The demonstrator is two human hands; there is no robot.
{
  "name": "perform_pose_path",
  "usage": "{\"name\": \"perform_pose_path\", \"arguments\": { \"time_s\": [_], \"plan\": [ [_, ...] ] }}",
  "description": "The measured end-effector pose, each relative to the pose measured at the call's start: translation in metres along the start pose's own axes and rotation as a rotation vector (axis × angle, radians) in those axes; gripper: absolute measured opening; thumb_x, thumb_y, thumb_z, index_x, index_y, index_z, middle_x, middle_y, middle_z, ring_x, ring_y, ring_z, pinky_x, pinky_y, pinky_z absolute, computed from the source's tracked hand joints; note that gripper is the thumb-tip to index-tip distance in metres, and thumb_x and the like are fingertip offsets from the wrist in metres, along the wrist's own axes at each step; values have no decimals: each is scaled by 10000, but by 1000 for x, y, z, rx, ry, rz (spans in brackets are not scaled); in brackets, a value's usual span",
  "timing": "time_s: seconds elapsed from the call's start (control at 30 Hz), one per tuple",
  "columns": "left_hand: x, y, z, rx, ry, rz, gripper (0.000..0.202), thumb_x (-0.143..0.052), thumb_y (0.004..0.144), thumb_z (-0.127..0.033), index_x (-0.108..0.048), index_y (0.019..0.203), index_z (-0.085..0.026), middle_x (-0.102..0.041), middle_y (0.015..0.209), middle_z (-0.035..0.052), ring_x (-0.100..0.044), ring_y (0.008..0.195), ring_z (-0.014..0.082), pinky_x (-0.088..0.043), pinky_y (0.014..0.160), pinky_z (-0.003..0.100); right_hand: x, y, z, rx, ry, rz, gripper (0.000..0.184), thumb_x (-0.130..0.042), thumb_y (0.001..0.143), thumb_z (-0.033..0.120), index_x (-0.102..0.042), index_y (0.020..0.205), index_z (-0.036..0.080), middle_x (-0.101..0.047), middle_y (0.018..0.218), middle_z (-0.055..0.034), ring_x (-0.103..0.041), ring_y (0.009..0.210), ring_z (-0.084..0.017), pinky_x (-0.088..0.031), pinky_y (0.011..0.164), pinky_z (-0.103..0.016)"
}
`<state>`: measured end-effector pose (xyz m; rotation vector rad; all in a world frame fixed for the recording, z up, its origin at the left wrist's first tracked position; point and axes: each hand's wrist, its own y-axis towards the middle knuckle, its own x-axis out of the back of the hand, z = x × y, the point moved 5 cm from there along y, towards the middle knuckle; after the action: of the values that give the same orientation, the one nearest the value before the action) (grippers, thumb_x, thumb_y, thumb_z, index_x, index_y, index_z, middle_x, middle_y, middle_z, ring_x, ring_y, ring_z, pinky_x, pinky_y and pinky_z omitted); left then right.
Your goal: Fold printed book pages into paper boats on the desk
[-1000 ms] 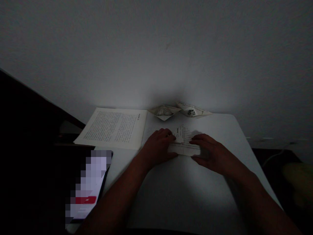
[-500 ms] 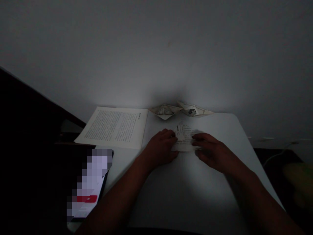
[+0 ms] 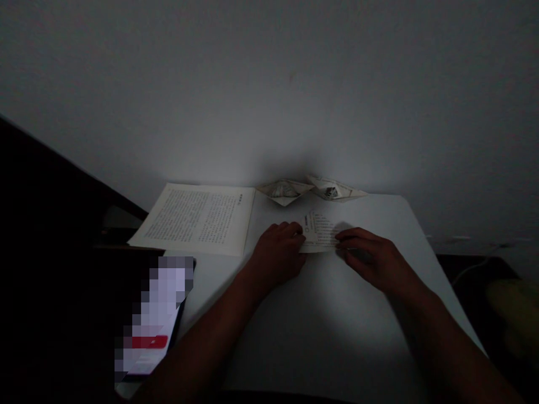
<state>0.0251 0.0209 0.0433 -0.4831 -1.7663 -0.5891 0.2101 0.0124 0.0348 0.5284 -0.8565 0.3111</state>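
The folded printed page point(image 3: 322, 229) lies on the desk point(image 3: 307, 325) between both hands. The left hand point(image 3: 281, 249) pinches its left end, seemingly steadying it; the right hand point(image 3: 370, 255) pinches the right corner, probably guiding the fold. Behind, 2 paper boats point(image 3: 284, 199) apparently sit clear of the work.

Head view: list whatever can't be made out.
All in the head view:
Phone screen: mostly hidden by pixel blocks.
Folded paper: left end covered by the left hand; print too small to read.
Printed pages: text too small to read.
Yellowish object: dim, cut off by the right edge.
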Motion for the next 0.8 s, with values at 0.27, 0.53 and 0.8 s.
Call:
{"name": "perform_pose_path", "arguments": {
  "time_s": [0.27,0.53,0.8],
  "plan": [
    [2,-1,2,59,-72,10,193,-556,793,-195,-637,963,-151,-614,1031,57,-584,931,187,-498,849,307,2,0,1,-16,4,3,123,-562,828,212,-647,917,215,-643,1041,-62,-629,949,-190,-514,842,-331],
    [0,1,3,37,-60,20,132,-543,827,-229,-649,842,-152,-654,872,50,-598,870,200,-506,791,327,3,1,2,-50,30,-40,164,-569,833,240,-624,985,213,-653,986,-53,-636,900,-183,-522,799,-320],
    [4,-1,14,121,-196,-91,214,-609,746,-165,-666,952,-153,-681,921,42,-636,792,174,-514,753,304,5,1,1,-35,25,-101,100,-611,825,295,-669,854,218,-660,977,-58,-644,891,-187,-533,797,-330]
  ]
}}
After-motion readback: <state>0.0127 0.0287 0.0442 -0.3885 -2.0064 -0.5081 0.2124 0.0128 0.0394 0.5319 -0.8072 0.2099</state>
